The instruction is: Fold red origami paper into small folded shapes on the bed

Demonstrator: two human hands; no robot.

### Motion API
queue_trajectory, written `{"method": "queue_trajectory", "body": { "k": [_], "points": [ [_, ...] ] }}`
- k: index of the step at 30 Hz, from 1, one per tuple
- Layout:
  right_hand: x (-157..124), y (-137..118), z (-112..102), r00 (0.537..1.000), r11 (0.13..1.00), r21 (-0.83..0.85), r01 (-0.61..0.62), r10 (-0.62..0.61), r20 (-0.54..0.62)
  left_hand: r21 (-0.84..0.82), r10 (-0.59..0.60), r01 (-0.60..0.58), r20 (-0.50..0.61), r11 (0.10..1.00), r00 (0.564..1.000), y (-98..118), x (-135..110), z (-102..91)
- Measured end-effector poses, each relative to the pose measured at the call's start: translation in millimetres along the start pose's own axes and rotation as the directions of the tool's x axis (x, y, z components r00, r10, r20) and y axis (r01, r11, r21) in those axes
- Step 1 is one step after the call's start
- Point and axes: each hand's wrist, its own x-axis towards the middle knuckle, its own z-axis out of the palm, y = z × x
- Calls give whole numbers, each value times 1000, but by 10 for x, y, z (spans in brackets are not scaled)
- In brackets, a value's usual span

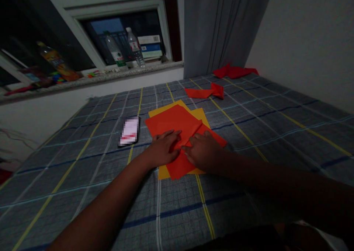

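Left hand (163, 148) and right hand (203, 150) almost touching, both flat, palms down, on folded red paper (173, 120) atop a yellow sheet (200, 114), on a plaid bedspread (243, 162). Paper judged light, limp; best held by its edges.

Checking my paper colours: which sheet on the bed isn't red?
The yellow sheet, lying underneath the red sheets; it is the only paper here that isn't red.

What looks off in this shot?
The orange paper sheet lies askew on the yellow paper sheet, corners unaligned, under the left hand and right hand. The phone beside them shows a pixelated patch, so its face can't be read.
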Motion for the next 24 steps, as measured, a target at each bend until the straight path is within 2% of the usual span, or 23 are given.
{"method": "queue_trajectory", "body": {
  "k": [5, 9, 11, 13, 14, 16, 19, 22, 24],
  "points": [
    [53, 179, -2, 979, 982, -21, -187, 188, 75, 2, 2, -2, 9, 1000, 1000, 14, 5, -16],
    [97, 503, 26, 922, 931, -72, -358, 365, 129, 13, 12, -12, -6, 1000, 1000, 2, 6, -6],
    [108, 623, 4, 879, 891, -90, -445, 454, 148, 21, 18, -18, -20, 1000, 1000, -5, 2, 5],
    [110, 672, -43, 864, 872, -86, -482, 489, 119, 31, 33, -32, -32, 999, 999, -7, -4, 26],
    [107, 668, -69, 872, 875, -76, -477, 483, 81, 37, 35, -33, -40, 999, 999, -6, -6, 41],
    [100, 613, -98, 909, 908, -39, -417, 417, -10, 54, 1, 3, -72, 999, 997, 2, -6, 79],
    [95, 479, -37, 973, 979, 64, -196, 202, -112, 52, -116, 127, -181, 990, 977, 19, 4, 137],
    [105, 379, 129, 979, 985, 159, 64, -31, -200, 5, -173, 180, -257, 984, 951, 16, 16, 165],
    [118, 350, 238, 971, 971, 182, 157, -119, -206, -15, -166, 168, -259, 986, 951, 0, 20, 164]
  ]
}}
